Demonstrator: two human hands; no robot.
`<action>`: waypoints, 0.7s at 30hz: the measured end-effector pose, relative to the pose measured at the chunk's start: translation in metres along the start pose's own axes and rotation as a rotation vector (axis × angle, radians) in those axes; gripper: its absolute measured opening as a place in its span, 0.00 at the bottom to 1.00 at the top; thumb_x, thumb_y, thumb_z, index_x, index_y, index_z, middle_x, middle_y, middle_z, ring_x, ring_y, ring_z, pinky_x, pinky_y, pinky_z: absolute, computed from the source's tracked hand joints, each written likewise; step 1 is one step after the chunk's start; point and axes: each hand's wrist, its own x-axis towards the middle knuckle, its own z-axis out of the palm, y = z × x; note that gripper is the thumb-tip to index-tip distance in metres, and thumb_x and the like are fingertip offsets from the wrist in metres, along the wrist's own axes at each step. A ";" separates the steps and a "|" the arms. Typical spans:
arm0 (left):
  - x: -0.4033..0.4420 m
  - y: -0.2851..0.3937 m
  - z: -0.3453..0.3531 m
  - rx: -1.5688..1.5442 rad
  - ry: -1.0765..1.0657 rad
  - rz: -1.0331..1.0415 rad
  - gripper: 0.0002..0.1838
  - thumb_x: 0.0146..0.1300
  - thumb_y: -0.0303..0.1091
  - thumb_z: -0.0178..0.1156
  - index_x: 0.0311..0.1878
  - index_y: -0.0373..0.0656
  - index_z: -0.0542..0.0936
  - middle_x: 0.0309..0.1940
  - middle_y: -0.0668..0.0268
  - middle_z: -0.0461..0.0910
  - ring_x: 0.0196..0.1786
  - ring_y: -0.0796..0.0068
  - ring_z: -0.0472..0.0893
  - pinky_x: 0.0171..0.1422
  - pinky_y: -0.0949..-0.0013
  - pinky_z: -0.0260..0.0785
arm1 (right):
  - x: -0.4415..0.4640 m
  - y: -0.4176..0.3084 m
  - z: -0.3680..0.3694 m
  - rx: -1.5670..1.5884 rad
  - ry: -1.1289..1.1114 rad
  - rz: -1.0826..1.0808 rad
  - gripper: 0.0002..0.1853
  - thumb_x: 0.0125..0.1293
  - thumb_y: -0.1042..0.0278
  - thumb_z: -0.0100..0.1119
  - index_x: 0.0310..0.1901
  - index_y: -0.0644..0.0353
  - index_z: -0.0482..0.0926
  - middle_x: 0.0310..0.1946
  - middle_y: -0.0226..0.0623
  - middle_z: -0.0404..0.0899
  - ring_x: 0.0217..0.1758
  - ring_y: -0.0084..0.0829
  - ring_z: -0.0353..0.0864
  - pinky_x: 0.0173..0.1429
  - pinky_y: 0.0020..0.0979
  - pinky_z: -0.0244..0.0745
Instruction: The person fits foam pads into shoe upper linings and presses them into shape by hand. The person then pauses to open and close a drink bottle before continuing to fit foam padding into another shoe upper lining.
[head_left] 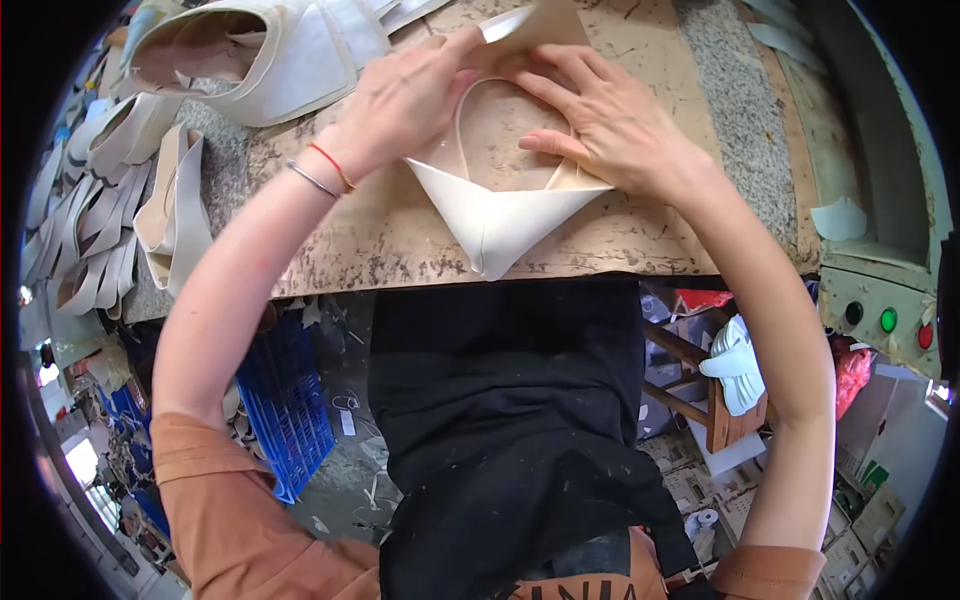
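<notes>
A cream shoe upper (487, 225) lies on the worktable, its pointed toe towards my body at the front edge. Its rounded opening shows the table surface through it. My left hand (412, 98) has its fingers curled round the upper's far left edge, by a raised, bent flap (540, 28). The fingertips there are partly hidden. On the right side of the same piece rests my right hand (615, 122), fingers stretched and spread, thumb reaching over the opening.
Several pale shoe uppers (255, 60) are piled along the table's left side. The worn wooden worktable (350, 245) ends just before my black apron. At right stands a machine housing with coloured buttons (888, 320). A blue plastic crate (290, 400) and a wooden stool (735, 420) are below.
</notes>
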 end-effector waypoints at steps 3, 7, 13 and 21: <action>-0.008 -0.006 0.002 -0.001 0.190 0.028 0.20 0.63 0.26 0.56 0.59 0.44 0.68 0.43 0.55 0.72 0.44 0.53 0.76 0.48 0.60 0.70 | 0.022 -0.006 -0.010 -0.056 -0.090 -0.121 0.37 0.62 0.30 0.45 0.67 0.44 0.66 0.55 0.43 0.68 0.60 0.39 0.67 0.64 0.38 0.66; -0.047 0.009 -0.016 -0.358 0.018 -0.099 0.20 0.59 0.18 0.51 0.56 0.41 0.69 0.42 0.54 0.70 0.48 0.56 0.74 0.53 0.61 0.69 | 0.022 -0.055 -0.013 0.195 -0.065 -0.451 0.30 0.57 0.36 0.56 0.58 0.43 0.72 0.53 0.38 0.69 0.58 0.39 0.69 0.63 0.42 0.67; -0.101 0.030 -0.031 0.076 -0.021 -0.188 0.38 0.52 0.16 0.48 0.71 0.42 0.61 0.69 0.54 0.62 0.70 0.55 0.64 0.74 0.53 0.50 | 0.013 -0.059 0.006 0.625 -0.212 0.034 0.24 0.69 0.50 0.49 0.64 0.46 0.68 0.68 0.37 0.63 0.72 0.39 0.60 0.73 0.41 0.57; -0.115 0.107 -0.098 -0.046 -0.315 -0.039 0.23 0.53 0.35 0.62 0.50 0.32 0.77 0.51 0.53 0.77 0.62 0.52 0.72 0.68 0.49 0.59 | 0.026 -0.035 0.012 0.050 -0.070 0.260 0.40 0.67 0.38 0.44 0.71 0.60 0.55 0.73 0.45 0.53 0.77 0.39 0.48 0.78 0.47 0.40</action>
